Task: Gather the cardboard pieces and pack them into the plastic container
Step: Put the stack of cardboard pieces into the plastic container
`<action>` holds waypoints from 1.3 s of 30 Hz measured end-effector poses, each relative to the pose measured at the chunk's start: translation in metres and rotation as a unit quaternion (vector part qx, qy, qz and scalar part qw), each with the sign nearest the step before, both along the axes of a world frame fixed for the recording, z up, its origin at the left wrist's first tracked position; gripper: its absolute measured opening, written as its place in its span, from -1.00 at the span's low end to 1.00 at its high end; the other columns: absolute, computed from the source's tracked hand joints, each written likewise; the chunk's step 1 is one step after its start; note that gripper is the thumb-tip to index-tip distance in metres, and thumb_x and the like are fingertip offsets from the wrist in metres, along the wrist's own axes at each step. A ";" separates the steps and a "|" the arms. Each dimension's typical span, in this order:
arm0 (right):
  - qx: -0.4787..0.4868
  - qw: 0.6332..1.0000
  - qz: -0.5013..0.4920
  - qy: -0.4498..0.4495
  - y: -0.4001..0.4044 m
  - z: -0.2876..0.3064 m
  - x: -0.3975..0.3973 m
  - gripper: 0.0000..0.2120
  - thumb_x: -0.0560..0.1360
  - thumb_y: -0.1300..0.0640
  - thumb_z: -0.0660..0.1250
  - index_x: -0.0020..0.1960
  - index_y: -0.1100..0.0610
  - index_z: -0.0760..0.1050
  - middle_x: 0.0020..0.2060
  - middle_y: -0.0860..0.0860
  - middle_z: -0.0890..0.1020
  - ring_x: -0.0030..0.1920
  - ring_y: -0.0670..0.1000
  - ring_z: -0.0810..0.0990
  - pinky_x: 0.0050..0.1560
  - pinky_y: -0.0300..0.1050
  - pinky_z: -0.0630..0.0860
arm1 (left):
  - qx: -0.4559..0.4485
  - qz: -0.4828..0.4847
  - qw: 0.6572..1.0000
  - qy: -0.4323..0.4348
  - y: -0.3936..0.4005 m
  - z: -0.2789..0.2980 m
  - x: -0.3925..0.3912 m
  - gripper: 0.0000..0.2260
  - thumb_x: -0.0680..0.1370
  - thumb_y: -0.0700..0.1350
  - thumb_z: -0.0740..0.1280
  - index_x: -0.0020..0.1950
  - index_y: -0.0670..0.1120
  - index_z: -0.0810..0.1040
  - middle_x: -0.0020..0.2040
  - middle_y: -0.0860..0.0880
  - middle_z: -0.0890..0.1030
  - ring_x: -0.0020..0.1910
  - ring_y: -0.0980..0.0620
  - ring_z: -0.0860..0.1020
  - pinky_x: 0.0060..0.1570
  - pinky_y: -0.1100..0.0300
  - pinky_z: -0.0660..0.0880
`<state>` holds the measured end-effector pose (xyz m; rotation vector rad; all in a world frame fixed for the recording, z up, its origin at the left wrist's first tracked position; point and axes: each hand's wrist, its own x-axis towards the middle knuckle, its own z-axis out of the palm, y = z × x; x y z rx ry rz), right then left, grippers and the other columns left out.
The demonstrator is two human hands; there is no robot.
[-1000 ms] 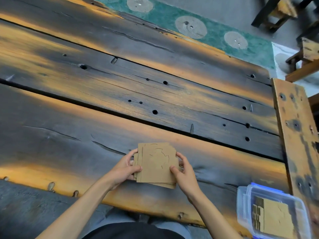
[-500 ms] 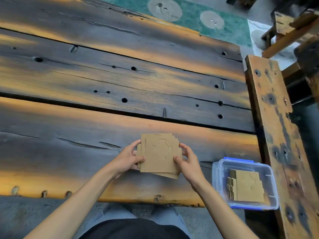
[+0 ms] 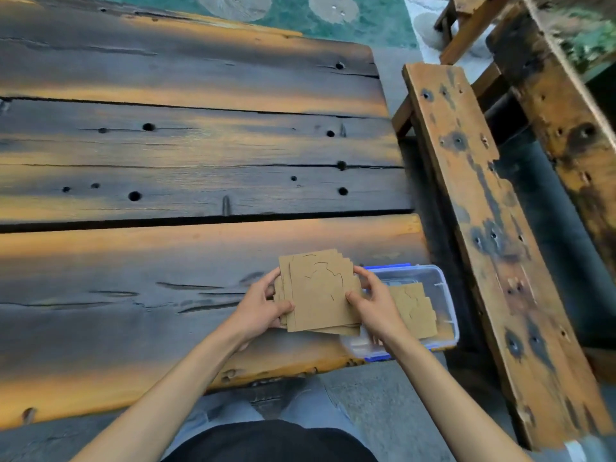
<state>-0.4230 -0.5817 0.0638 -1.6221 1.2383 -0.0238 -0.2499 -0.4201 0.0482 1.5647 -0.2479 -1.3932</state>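
Your two hands pinch a loosely fanned stack of flat brown cardboard pieces (image 3: 320, 291) at lower centre.
Left hand (image 3: 263, 303) and right hand (image 3: 375, 303) fingers are closed on its edges; uneven sheets could catch the rim of the clear blue-trimmed plastic container (image 3: 445, 295) and spill.

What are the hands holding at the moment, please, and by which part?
A stack of cardboard pieces, pinched by its side edges: left hand on the left edge, right hand on the right.

Stack carried right, toward container.
Both hands (image 3: 263, 308) (image 3: 376, 303) bring cardboard stack (image 3: 321, 291) from mid-table to overlap the plastic container (image 3: 443, 295) left edge.
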 end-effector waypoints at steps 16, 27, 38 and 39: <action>-0.072 0.989 -0.008 0.128 -0.103 -0.010 -0.136 -0.50 0.55 0.29 0.31 0.45 0.01 0.41 0.35 0.04 0.58 0.35 0.10 0.52 0.33 -0.07 0.38 | 0.026 -0.115 0.980 -0.163 -0.122 -0.034 -0.154 -0.47 0.49 -0.28 0.47 0.45 -0.06 0.47 0.17 0.04 0.68 0.08 0.11 0.67 0.07 0.33 0.60; -0.137 0.955 0.133 0.226 -0.111 -0.037 -0.123 -0.50 0.58 0.22 0.18 0.50 0.01 0.26 0.27 0.12 0.57 0.25 0.24 0.54 0.17 0.12 0.48 | 0.125 -0.172 0.938 -0.275 -0.133 -0.047 -0.165 -0.58 0.48 -0.20 0.46 0.33 -0.13 0.54 0.08 -0.15 0.68 0.03 -0.08 0.63 -0.03 0.21 0.53; -0.182 0.931 0.154 0.278 -0.104 -0.045 -0.123 -0.52 0.59 0.25 0.16 0.51 0.12 0.27 0.32 0.13 0.51 0.22 0.23 0.58 0.16 0.15 0.53 | 0.163 -0.267 0.902 -0.297 -0.144 -0.046 -0.157 -0.70 0.48 -0.11 0.41 0.19 -0.16 0.55 0.01 -0.13 0.65 0.05 -0.13 0.62 0.05 0.00 0.62; -0.183 0.932 0.150 0.275 -0.104 -0.044 -0.124 -0.52 0.59 0.25 0.16 0.50 0.12 0.27 0.32 0.13 0.51 0.22 0.23 0.58 0.16 0.14 0.52 | 0.162 -0.273 0.899 -0.301 -0.144 -0.044 -0.157 -0.68 0.48 -0.10 0.41 0.21 -0.16 0.53 0.02 -0.12 0.64 0.04 -0.12 0.62 0.00 0.03 0.62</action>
